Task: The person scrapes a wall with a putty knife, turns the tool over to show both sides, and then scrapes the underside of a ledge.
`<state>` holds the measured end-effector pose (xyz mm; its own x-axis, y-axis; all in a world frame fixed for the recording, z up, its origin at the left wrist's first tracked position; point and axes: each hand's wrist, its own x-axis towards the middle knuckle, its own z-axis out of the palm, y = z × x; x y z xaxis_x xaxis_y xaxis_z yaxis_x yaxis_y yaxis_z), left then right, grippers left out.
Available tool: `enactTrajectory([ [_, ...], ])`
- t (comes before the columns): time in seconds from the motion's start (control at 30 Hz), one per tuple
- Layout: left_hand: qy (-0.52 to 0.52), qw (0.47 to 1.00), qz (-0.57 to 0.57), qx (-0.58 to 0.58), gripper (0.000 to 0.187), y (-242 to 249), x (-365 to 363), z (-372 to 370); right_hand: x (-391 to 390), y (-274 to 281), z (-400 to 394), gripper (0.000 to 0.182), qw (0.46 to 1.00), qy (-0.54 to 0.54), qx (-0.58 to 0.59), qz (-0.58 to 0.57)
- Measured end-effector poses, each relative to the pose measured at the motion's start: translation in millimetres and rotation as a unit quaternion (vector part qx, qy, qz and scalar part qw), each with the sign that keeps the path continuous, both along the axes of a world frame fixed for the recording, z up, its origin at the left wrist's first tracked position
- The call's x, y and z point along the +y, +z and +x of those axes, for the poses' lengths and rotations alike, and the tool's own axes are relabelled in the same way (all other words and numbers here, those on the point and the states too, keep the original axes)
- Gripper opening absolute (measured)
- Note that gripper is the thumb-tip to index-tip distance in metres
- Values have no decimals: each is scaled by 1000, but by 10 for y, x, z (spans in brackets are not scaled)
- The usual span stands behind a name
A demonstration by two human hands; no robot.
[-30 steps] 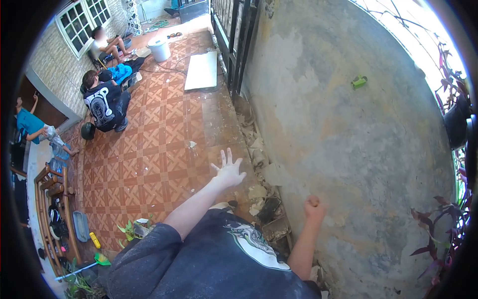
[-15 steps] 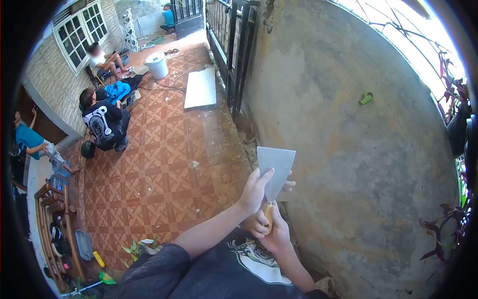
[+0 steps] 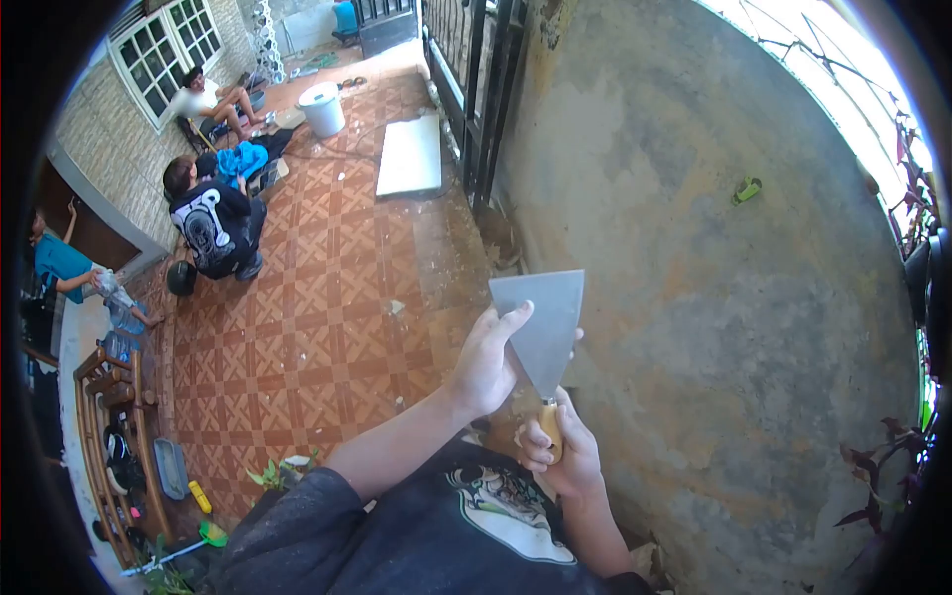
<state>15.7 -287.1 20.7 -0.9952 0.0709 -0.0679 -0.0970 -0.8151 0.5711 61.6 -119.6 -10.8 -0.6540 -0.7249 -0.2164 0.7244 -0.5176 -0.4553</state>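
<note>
Setting: patterned tile patio floor (image 3: 317,297) running beside a weathered plaster wall (image 3: 714,297).
Right hand (image 3: 560,458): fingers wrapped tight round the wooden handle of a putty knife (image 3: 540,332), blade up, just off the wall.
Left hand (image 3: 486,362): fingers loosely curled, thumb pressed against the blade's left edge.
Background: seated people (image 3: 213,223), white bucket (image 3: 322,107).
</note>
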Motion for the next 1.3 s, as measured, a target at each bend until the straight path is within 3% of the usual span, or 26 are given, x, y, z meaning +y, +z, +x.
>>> enactTrajectory([
  [0.3, 18, 999, -38, 21, 39, 66, 158, 250, 47, -74, 117, 41, 991, 67, -16, -118],
  [0.4, -7, 999, 42, 24, 54, 37, 212, 282, 84, -102, 154, 38, 984, 95, -36, -145],
  [0.53, -65, 988, 126, 57, 57, 61, 356, 289, 247, -84, 118, 35, 979, 103, -46, -170],
  [0.77, -40, 998, 58, 5, 49, 527, 759, 203, 593, 277, 138, 50, 981, 102, -37, -161],
  [0.83, -32, 997, 51, 54, 51, 566, 820, 192, 646, 374, 99, 50, 971, 116, -40, -207],
  [0.97, -3, 995, 87, 39, 50, 617, 948, 189, 691, 566, -42, 42, 976, 102, -34, -187],
  [1.03, 85, 995, 25, 52, 49, 636, 1014, 173, 746, 630, -105, 39, 984, 104, -10, -145],
  [1.13, 113, 992, 4, 49, 42, 576, 1044, 226, 815, 534, -149, 39, 986, 126, 24, -103],
  [1.3, 153, 987, -45, 16, 43, 440, 1078, 292, 809, 447, -84, 40, 986, 135, -28, -97],
])
